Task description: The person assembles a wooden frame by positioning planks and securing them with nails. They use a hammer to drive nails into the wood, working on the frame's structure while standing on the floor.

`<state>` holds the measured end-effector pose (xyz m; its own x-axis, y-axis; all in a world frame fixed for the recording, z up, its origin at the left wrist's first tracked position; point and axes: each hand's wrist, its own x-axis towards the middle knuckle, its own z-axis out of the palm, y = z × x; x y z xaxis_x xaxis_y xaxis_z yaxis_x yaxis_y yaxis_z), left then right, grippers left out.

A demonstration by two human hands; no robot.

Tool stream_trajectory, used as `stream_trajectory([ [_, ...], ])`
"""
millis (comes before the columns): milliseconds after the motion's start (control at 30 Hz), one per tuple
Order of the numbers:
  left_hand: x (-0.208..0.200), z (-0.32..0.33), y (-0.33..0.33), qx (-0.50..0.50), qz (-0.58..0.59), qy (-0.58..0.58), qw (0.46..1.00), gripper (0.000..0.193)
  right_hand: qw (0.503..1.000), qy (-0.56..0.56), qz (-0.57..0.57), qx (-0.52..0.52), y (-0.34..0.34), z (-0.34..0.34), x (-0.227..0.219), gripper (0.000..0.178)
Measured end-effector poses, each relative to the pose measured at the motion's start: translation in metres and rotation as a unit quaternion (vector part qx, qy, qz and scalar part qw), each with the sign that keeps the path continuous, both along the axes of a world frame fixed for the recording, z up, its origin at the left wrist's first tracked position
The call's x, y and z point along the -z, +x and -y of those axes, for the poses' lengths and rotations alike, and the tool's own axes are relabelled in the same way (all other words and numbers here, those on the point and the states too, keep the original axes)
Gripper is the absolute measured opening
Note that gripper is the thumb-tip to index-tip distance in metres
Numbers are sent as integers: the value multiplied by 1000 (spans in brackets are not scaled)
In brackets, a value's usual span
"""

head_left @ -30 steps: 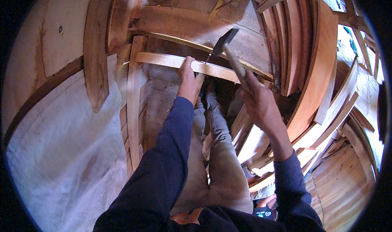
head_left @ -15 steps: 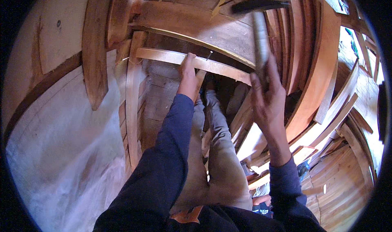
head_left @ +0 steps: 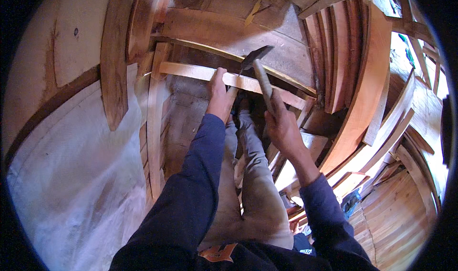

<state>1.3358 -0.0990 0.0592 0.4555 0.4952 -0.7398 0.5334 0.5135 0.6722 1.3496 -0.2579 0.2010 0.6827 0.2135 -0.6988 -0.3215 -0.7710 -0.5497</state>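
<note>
My right hand [head_left: 285, 130] is wrapped round the handle of a hammer [head_left: 264, 86]. Its dark head hangs over a pale wooden strip [head_left: 195, 72] that runs crosswise in front of me, right where a nail stands in the strip; head and nail seem to touch. My left hand [head_left: 218, 93] grips the strip just left of that spot, thumb on top and the fingers partly hidden. A short piece of wood shows under the strip beside this hand. The strip's left end meets an upright wooden post [head_left: 155, 118].
Several curved reddish planks [head_left: 365, 80] stand at the right. A whitish sheet [head_left: 81, 175] covers the left side below a hanging timber [head_left: 114, 56]. Beyond the strip lies a broad board [head_left: 229, 28]. Planking [head_left: 396, 218] and part of another person [head_left: 301, 242] show at lower right.
The hammer has swung down and left from its raised place at upper right onto the nail at the strip. My left hand has stayed on the strip.
</note>
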Motion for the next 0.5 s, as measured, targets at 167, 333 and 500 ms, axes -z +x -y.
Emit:
stream_trajectory([
  [167,48,-16,-10,-113,-31,-205,972,23,966,57,252,28,23,1,-32,54],
  [333,96,-33,-28,-43,-69,-110,991,29,956,53,276,85,35,-9,-42,57],
  [500,26,-10,2,-29,-94,-96,990,34,986,51,142,73,13,11,-33,57],
])
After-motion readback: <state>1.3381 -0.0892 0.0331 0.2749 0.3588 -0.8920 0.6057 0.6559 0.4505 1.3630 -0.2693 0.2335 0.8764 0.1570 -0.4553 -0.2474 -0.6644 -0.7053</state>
